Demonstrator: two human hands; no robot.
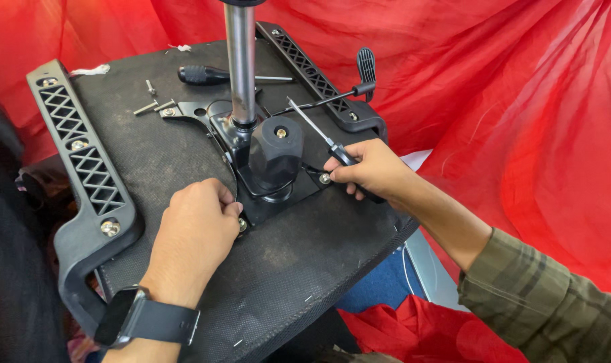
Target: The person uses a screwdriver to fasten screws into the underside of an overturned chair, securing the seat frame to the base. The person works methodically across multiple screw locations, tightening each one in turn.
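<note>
The right hand (373, 169) is grasping a screwdriver (315, 128) by its handle, shaft slanting up-left beside the black knob (275, 153) of the chair mechanism plate (265, 202). The left hand (194, 232), wrist bent, is pinching a bolt (242, 224) at the plate's near corner on the upturned seat base (184, 168).

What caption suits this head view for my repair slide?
Left hand steadies a bolt at the chair's metal mechanism plate while right hand holds a screwdriver.

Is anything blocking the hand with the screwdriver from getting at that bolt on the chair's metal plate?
Nothing visible does. The right hand holding the screwdriver rests right beside the bolt; the black knob stands just left of it.
</note>
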